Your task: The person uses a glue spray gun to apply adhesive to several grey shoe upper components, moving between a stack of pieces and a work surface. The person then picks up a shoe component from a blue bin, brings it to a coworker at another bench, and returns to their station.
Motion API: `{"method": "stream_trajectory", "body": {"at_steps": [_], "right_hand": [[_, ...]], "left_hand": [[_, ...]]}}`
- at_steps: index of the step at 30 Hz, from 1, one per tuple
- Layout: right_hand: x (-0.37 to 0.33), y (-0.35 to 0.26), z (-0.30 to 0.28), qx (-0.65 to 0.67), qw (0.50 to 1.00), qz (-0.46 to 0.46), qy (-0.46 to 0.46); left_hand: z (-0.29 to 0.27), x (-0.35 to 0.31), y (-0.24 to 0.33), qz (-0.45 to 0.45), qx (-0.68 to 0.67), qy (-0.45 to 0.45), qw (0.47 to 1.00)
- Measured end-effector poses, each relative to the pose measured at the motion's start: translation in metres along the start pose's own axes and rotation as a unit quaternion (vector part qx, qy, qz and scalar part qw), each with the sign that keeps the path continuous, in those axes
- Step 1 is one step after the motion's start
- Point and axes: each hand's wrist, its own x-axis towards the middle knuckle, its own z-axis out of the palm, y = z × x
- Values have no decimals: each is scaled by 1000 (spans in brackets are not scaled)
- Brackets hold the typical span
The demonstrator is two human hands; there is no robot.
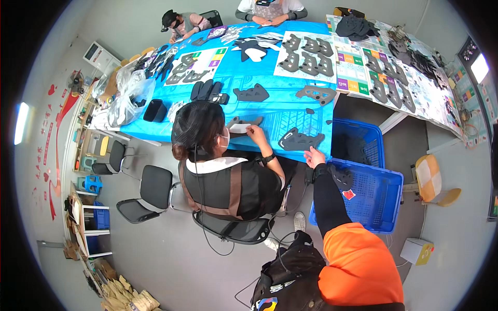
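My right hand (pixel 314 157) reaches out at the table's near edge, just over the blue basket. Its fingers look slightly apart and I see nothing between them. Closest to the fingertips is a dark grey cut-out piece (pixel 300 140) with holes, lying flat on the blue table cover (pixel 249 111); whether they touch it I cannot tell. My arm is in an orange sleeve with a black cuff cover. My left hand is out of the picture. A seated co-worker in front of me holds a white strip (pixel 239 128) over another grey piece (pixel 253 124).
Blue baskets (pixel 384 205) stand below the table edge, with dark pieces inside. The co-worker's chair (pixel 233 230) and an empty-seated black chair (pixel 155 186) are nearby. More grey pieces lie on white sheets (pixel 285 72). Cables hang by the co-worker. Two other people sit across the table.
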Motion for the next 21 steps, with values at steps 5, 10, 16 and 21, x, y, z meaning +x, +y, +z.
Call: {"method": "stream_trajectory", "body": {"at_steps": [5,10,16,21], "right_hand": [[-30,12,-28,-150,987,-23,48],[-110,57,-73,-407,906,30,-112],[-132,93,-207,-818,566,54,-83],[-175,110,-219,-629,761,158,5]], "left_hand": [[11,-9,15,0,18,-9,1000],[5,-13,21,12,30,-15,999],[-3,26,62,92,52,-74,992],[-26,45,60,137,50,-73,987]]}}
